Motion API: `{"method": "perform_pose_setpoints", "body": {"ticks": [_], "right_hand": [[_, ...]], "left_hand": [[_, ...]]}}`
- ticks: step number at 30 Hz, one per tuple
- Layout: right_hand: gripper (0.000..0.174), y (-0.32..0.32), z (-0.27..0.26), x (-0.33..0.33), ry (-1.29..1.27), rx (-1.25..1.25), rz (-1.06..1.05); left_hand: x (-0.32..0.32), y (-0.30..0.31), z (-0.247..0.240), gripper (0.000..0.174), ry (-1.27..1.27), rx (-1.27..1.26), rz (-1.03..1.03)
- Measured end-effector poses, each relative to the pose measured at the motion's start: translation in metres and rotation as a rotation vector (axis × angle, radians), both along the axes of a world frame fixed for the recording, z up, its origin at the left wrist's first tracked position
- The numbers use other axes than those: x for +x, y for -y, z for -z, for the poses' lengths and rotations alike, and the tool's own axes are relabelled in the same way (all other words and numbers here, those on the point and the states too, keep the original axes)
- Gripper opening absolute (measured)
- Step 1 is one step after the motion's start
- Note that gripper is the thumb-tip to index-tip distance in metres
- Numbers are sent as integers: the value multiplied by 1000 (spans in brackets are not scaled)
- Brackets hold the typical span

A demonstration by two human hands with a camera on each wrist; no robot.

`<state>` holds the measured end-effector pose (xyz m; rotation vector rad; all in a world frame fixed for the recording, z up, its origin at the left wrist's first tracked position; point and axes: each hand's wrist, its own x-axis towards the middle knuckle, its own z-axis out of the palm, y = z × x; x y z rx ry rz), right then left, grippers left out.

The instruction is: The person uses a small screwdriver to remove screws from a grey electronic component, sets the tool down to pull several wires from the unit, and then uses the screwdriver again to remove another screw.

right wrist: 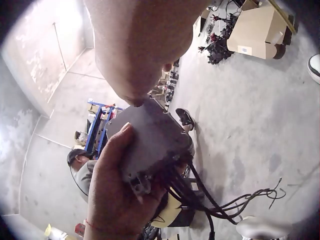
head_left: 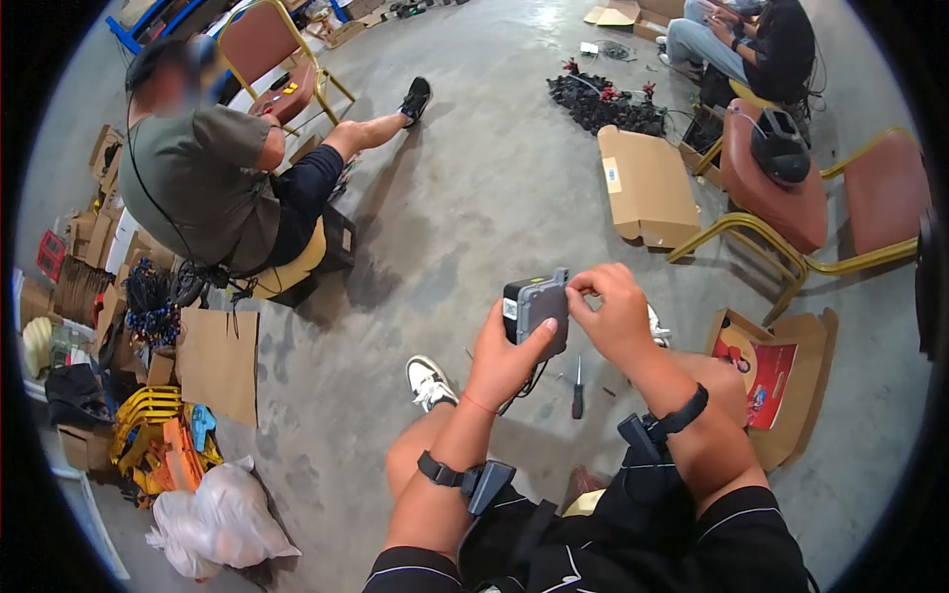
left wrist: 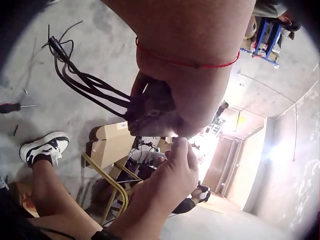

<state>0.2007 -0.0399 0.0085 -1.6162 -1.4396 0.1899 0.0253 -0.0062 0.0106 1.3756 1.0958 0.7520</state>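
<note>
My left hand (head_left: 499,354) grips a flat grey box (head_left: 556,326) with a ribbed rim and dark sides, its thumb across the broad face. A pale label with a printed code sits on the box's side. Several black cables (right wrist: 200,197) hang from one end and spread into loose ends. My right hand (head_left: 615,308) is at the upper corner tab of the box, thumb and forefinger curled together in a pinch there. I cannot tell whether a small part is between those fingertips. In the right wrist view the right fingertips are hidden behind the box's far edge.
A screwdriver (head_left: 577,395) and small bits lie on the floor between my feet. An opened carton (head_left: 791,385) is at my right, near brown chairs (head_left: 771,188). Two people sit further off. A white bag (head_left: 227,514) and orange parts (head_left: 178,455) lie at left.
</note>
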Motion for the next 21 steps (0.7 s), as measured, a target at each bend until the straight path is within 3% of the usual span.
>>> {"method": "perform_pose_setpoints", "body": {"ticks": [13, 17, 19, 21], "right_hand": [[8, -1, 1, 1, 39, -21, 23], [8, -3, -2, 0, 42, -11, 12], [9, -3, 5, -2, 75, 8, -10], [10, -4, 13, 2, 93, 24, -9]], "left_hand": [[2, 1, 5, 52, 83, -117, -3], [-2, -3, 11, 54, 73, -83, 44], [-3, -1, 17, 55, -47, 6, -13], [-6, -5, 18, 57, -28, -153, 4]]}}
